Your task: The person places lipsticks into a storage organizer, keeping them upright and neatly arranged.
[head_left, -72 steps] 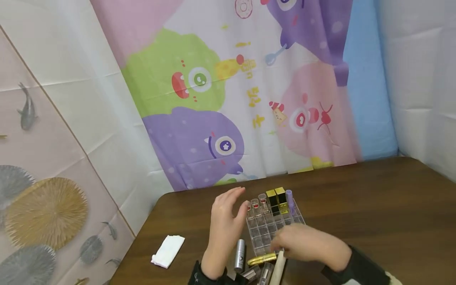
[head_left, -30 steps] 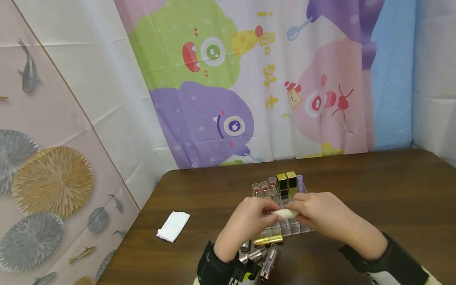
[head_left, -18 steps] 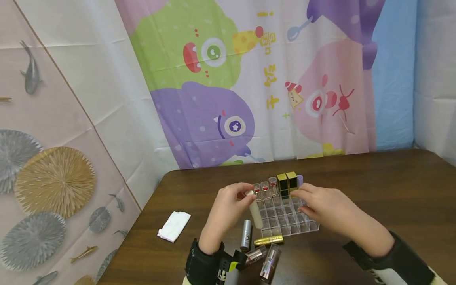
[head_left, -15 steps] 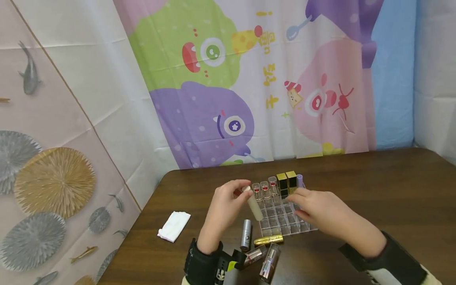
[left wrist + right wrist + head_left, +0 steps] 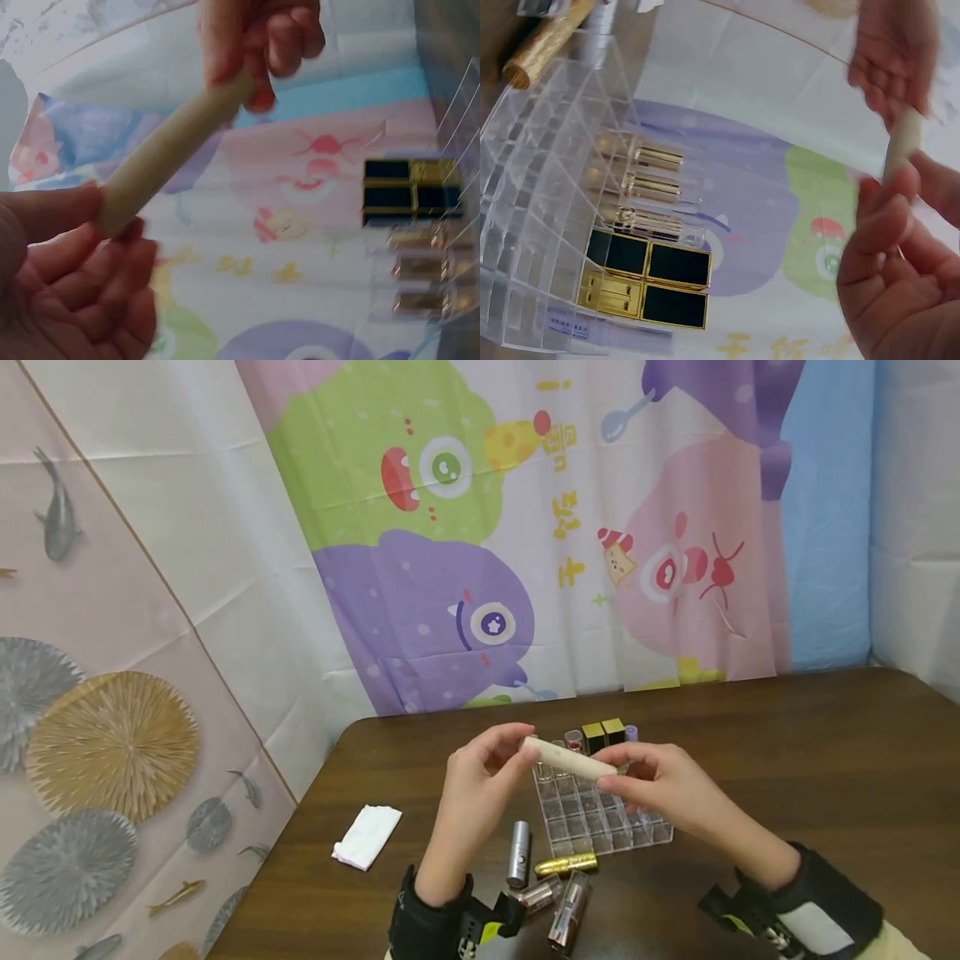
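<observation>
Both hands hold a slim cream-coloured tube [image 5: 570,759] between them, raised over the clear compartment organiser [image 5: 557,850]. My left hand [image 5: 480,789] pinches one end between thumb and fingers; my right hand [image 5: 667,781] pinches the other. The tube slopes slightly down to the right in the head view. In the left wrist view the plain surface of the tube [image 5: 172,157] shows, a little blurred. Upright in the organiser's back row stand clear-capped lipsticks [image 5: 656,187], two black-and-gold square lipsticks [image 5: 679,266] and a lilac tube [image 5: 634,336].
In front of the organiser lie a silver tube [image 5: 518,855], a gold tube [image 5: 566,865] and two shiny brownish lipstick tubes [image 5: 570,910]. A folded white cloth or tissue [image 5: 367,837] is on the dark wooden table [image 5: 787,793] to the left. A cartoon curtain hangs behind.
The cream tube was picked up from the table and held by both hands, then hung from my left hand alone. Now it is tilted up towards level, and my right hand grips its other end again.
</observation>
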The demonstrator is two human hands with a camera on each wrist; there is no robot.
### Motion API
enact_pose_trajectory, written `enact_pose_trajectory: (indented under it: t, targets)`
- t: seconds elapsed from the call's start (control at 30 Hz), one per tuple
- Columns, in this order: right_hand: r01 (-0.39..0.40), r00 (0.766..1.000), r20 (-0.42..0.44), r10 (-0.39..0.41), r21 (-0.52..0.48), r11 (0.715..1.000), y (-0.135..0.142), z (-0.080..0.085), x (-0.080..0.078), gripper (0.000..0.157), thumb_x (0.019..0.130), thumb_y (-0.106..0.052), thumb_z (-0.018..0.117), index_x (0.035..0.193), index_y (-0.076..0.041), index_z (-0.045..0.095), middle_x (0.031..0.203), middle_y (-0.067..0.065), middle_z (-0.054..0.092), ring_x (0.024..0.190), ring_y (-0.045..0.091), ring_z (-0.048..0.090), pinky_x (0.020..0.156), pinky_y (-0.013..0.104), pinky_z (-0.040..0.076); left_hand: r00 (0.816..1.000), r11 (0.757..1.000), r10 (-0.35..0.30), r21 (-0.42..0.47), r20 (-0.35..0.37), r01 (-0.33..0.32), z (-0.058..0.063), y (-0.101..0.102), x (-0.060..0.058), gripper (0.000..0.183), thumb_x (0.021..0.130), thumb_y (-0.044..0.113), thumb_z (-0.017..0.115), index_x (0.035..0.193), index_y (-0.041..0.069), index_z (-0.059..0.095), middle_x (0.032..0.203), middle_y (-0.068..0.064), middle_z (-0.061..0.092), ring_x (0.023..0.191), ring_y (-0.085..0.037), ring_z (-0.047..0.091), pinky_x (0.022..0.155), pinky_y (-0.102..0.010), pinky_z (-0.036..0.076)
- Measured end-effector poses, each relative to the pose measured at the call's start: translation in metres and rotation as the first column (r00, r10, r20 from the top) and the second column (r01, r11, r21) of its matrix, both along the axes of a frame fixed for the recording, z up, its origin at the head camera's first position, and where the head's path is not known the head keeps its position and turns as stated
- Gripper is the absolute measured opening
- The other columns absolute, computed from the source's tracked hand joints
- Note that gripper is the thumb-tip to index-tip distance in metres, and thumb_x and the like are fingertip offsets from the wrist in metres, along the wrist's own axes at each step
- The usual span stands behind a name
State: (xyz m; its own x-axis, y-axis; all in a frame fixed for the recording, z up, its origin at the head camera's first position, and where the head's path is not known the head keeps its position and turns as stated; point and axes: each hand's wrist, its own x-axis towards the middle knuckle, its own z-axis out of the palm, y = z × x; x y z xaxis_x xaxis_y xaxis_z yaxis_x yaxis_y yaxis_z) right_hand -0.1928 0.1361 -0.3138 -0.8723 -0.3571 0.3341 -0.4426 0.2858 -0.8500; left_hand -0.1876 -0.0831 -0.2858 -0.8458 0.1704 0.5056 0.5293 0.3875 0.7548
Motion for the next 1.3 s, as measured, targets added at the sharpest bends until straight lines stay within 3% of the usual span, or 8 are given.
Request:
enact_pose_trajectory:
  t: [0.17, 0.3, 0.4, 0.63, 0.83, 0.9, 1.07, 1.3]
  targets:
    - [0.13, 0.984, -0.106, -0.142, -0.112, 0.985, 0.0, 0.003, 0.0, 0.025, 0.086, -0.01, 0.063, 0.107, 0.002, 0.063, 0.071, -0.003, 0.054, 0.053, 0.011, 0.048, 0.047, 0.025, 0.042, 1.0, 0.981, 0.007, -0.195, 0.025, -0.002, 0.002, -0.012, -0.001, 0.021, 0.084, 0.014, 0.065, 0.103, 0.005, 0.066, 0.088, -0.006, 0.068, 0.076, -0.014, 0.062, 0.067, -0.022, 0.048]
    - [0.181, 0.908, -0.383, -0.168, -0.003, 0.983, -0.009, -0.003, -0.007, 0.018, 0.082, -0.003, 0.065, 0.1, -0.003, 0.067, 0.078, -0.005, 0.054, 0.058, 0.006, 0.045, 0.049, 0.021, 0.04, 0.997, 0.963, 0.071, -0.262, 0.005, -0.067, 0.006, -0.017, -0.001, 0.022, 0.085, 0.014, 0.064, 0.105, 0.006, 0.065, 0.09, -0.005, 0.069, 0.078, -0.015, 0.064, 0.067, -0.024, 0.049]
    - [0.186, 0.87, -0.478, -0.117, 0.098, 0.978, -0.021, -0.006, -0.018, 0.017, 0.082, -0.004, 0.066, 0.099, -0.004, 0.068, 0.083, -0.004, 0.056, 0.063, 0.003, 0.044, 0.053, 0.02, 0.039, 0.993, 0.948, 0.122, -0.297, 0.002, -0.116, 0.007, -0.019, -0.002, 0.023, 0.086, 0.016, 0.064, 0.107, 0.006, 0.065, 0.09, -0.005, 0.069, 0.078, -0.016, 0.064, 0.067, -0.027, 0.049]
    - [0.119, 0.901, -0.433, 0.032, 0.315, 0.941, -0.057, -0.004, -0.054, 0.018, 0.087, -0.009, 0.061, 0.103, -0.002, 0.066, 0.098, 0.005, 0.062, 0.072, 0.009, 0.054, 0.061, 0.023, 0.045, 0.983, 0.895, 0.18, -0.419, 0.032, -0.15, 0.0, -0.023, -0.008, 0.028, 0.087, 0.021, 0.063, 0.111, 0.005, 0.063, 0.092, -0.007, 0.069, 0.079, -0.019, 0.064, 0.067, -0.032, 0.05]
    - [0.122, 0.913, -0.401, 0.075, 0.445, 0.887, -0.073, -0.005, -0.064, 0.017, 0.088, -0.009, 0.059, 0.102, -0.001, 0.066, 0.099, 0.008, 0.063, 0.085, 0.019, 0.06, 0.071, 0.031, 0.05, 0.961, 0.731, 0.199, -0.682, 0.192, -0.015, -0.009, -0.034, -0.011, 0.042, 0.085, 0.028, 0.065, 0.118, 0.004, 0.058, 0.103, -0.011, 0.066, 0.09, -0.024, 0.063, 0.074, -0.039, 0.049]
    - [0.143, 0.917, -0.394, 0.068, 0.483, 0.864, -0.075, -0.004, -0.063, 0.018, 0.088, -0.011, 0.059, 0.103, -0.002, 0.066, 0.099, 0.008, 0.062, 0.088, 0.021, 0.06, 0.074, 0.032, 0.05, 0.951, 0.702, 0.187, -0.711, 0.246, 0.045, -0.009, -0.035, -0.012, 0.046, 0.085, 0.03, 0.065, 0.122, 0.004, 0.056, 0.108, -0.012, 0.065, 0.095, -0.026, 0.062, 0.078, -0.04, 0.049]
    - [0.193, 0.902, -0.425, 0.071, 0.546, 0.815, -0.078, 0.001, -0.061, 0.017, 0.088, -0.01, 0.06, 0.102, -0.002, 0.066, 0.098, 0.008, 0.062, 0.092, 0.023, 0.058, 0.076, 0.033, 0.049, 0.939, 0.701, 0.166, -0.706, 0.3, 0.102, -0.008, -0.034, -0.013, 0.049, 0.085, 0.032, 0.063, 0.126, 0.007, 0.053, 0.112, -0.01, 0.063, 0.099, -0.025, 0.061, 0.081, -0.04, 0.048]
    - [0.235, 0.879, -0.471, 0.075, 0.565, 0.791, -0.076, -0.007, -0.064, 0.014, 0.083, -0.007, 0.065, 0.096, -0.001, 0.067, 0.092, 0.008, 0.062, 0.086, 0.024, 0.057, 0.072, 0.032, 0.049, 0.937, 0.696, 0.165, -0.71, 0.307, 0.111, -0.007, -0.033, -0.012, 0.047, 0.086, 0.032, 0.063, 0.125, 0.008, 0.054, 0.118, -0.009, 0.061, 0.104, -0.026, 0.059, 0.084, -0.04, 0.046]
